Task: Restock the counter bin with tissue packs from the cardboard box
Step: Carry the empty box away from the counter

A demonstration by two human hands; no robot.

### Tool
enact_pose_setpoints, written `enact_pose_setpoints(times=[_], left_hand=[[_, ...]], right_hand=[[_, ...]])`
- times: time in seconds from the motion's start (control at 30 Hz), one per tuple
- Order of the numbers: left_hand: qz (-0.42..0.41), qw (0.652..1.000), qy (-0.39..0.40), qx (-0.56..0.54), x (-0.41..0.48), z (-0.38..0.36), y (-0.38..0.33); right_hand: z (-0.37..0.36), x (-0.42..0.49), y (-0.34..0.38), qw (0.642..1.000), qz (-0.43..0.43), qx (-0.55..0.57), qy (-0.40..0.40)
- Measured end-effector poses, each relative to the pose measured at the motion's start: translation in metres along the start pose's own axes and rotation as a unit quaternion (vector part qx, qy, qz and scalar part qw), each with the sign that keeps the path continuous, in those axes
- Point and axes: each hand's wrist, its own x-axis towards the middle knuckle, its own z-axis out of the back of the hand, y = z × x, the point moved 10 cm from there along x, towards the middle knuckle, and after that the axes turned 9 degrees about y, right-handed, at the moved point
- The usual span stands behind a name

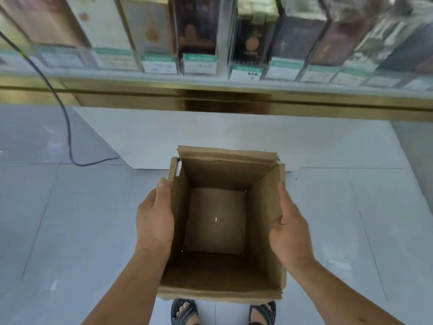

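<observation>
At six o'clock, nearest me, two striped sandals (184, 311) stand on the grey tiled floor (70, 231). Just above them I have the cardboard box (218, 174) between both hands, its mouth turned up toward me and its brown bottom in full view. My left grip (154, 221) holds the box's nine o'clock wall, thumb laid along the rim, fingers hidden outside. My right grip (290, 233) holds the three o'clock wall, thumb over the edge, fingers out of sight. Beyond the box, toward twelve o'clock, I see a white base panel (234, 137), then a gold trim band (234, 99), then a glass display case (199, 31) of blurred boxed goods with green-topped labels. A dark cable (68, 127) drops from ten o'clock to the floor.
</observation>
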Motion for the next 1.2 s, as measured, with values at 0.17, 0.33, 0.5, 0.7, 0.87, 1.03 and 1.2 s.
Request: enact_pose_setpoints(times=[0.17, 0.33, 0.5, 0.7, 0.87, 1.03, 1.2], left_hand=[[-0.009, 0.999, -0.020, -0.038, -0.076, 0.055, -0.080], [-0.066, 0.992, -0.034, -0.099, -0.136, 0.094, -0.152], [-0.081, 0.988, -0.066, -0.117, -0.179, 0.112, -0.186], [-0.099, 0.979, -0.136, -0.118, -0.235, 0.121, -0.199], [-0.087, 0.961, -0.201, -0.168, -0.291, 0.141, -0.182], [-0.088, 0.935, -0.264, -0.219, -0.352, 0.182, -0.156], [-0.095, 0.904, -0.315, -0.272, -0.410, 0.226, -0.115]], right_hand=[[0.069, -0.052, 0.096, 0.998, 0.055, -0.014, -0.003], [0.125, -0.087, 0.167, 0.996, 0.089, -0.023, -0.001], [0.161, -0.101, 0.210, 0.991, 0.131, -0.020, 0.009], [0.182, -0.108, 0.235, 0.980, 0.187, -0.021, 0.060], [0.187, -0.133, 0.262, 0.965, 0.240, -0.025, 0.100], [0.173, -0.181, 0.301, 0.943, 0.296, -0.065, 0.135], [0.153, -0.246, 0.335, 0.913, 0.364, -0.106, 0.153]])
